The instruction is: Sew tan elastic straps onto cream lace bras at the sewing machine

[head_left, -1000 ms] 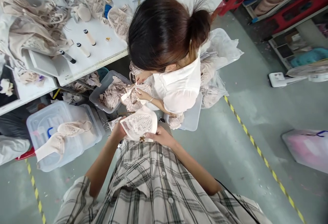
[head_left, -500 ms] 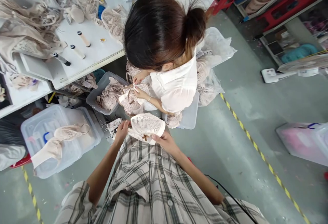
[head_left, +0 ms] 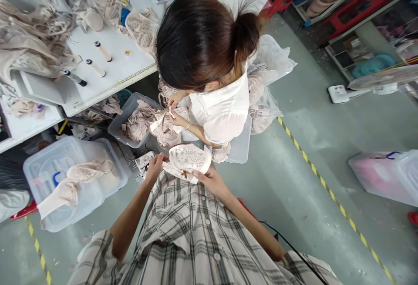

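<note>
A pale lace bra (head_left: 190, 159) with a small brown bow is held up in front of my waist. My left hand (head_left: 154, 168) pinches its left edge between thumb and fingers. On the other side, my right hand (head_left: 207, 178) grips the lower right edge, thumb on top near the bow. Its cups are folded together; the underside is hidden. Just beyond, a seated co-worker in a white top holds another beige bra (head_left: 166, 132) with both hands, apart from mine.
A grey bin (head_left: 112, 124) of beige bras stands ahead left. Another bra (head_left: 70, 185) lies across a clear lidded box (head_left: 35, 163) at left. The white worktable (head_left: 114, 74) carries thread spools and piled garments. A clear tub (head_left: 243, 145) sits beside the co-worker.
The bra's cup has tilted slightly in my hands, its upper edge turning a little. My view has shifted slightly. Both hands keep their hold.
</note>
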`<state>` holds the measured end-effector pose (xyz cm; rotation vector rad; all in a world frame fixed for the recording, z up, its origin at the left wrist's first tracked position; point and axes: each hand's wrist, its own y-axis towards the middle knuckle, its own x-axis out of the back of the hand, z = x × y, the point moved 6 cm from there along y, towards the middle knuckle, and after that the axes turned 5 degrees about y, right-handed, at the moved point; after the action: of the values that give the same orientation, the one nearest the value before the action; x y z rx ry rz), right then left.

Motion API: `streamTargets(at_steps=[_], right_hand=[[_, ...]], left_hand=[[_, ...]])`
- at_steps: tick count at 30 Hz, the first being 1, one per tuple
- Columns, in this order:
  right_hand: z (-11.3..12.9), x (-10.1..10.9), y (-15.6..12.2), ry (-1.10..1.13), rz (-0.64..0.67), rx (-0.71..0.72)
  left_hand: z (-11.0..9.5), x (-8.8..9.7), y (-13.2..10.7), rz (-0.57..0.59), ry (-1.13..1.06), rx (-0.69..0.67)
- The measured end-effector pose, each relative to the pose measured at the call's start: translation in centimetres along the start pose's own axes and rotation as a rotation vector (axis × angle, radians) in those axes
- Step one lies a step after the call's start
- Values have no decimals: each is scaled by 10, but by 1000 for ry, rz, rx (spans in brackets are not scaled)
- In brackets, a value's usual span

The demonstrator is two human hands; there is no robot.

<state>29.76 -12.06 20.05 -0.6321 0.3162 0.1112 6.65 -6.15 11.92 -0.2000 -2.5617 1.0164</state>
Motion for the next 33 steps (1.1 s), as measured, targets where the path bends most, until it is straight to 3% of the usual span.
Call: streamTargets(at_steps=[11, 33], right_hand=[[4, -5, 4, -14, 28, 19], [-3, -5, 7, 12, 4, 7]], left_hand=[[12, 1, 8, 5, -4, 19], [18, 0, 13, -2, -8, 36]])
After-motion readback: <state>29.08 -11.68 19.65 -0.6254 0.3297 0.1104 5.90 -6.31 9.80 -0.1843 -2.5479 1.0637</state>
